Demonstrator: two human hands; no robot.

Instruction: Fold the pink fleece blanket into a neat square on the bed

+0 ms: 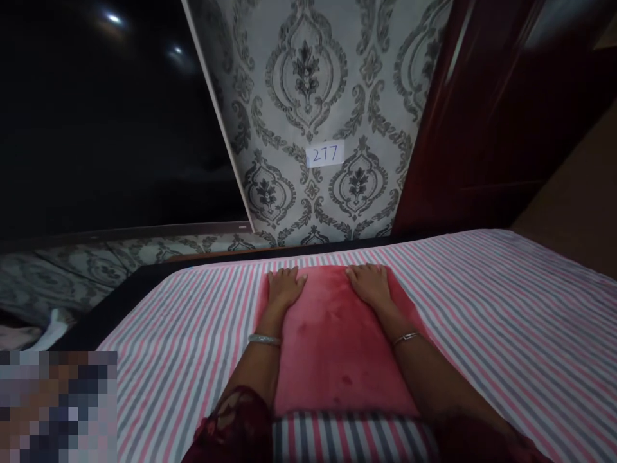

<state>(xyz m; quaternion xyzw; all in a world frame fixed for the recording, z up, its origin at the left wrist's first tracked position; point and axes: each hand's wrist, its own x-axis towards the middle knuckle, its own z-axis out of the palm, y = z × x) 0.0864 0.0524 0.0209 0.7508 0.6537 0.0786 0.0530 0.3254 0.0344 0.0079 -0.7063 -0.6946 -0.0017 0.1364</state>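
A red plush cloth (337, 347) lies spread out flat on a striped sheet, its long side running away from me. Near its far left corner, my left hand (285, 286) rests palm down with the fingers stretched out. My right hand (370, 283) lies the same way by the far right corner, fingers apart. Both hands touch the cloth and grip nothing. The pile looks darker around my right hand, and a few small dark marks show in the middle and near part.
The striped sheet (506, 308) covers a table-like surface with a dark edge (125, 289). Behind it stands a patterned wall with a paper label reading 277 (325, 154). A large black screen (106, 128) is at left, a dark red door or cabinet panel (477, 128) at right.
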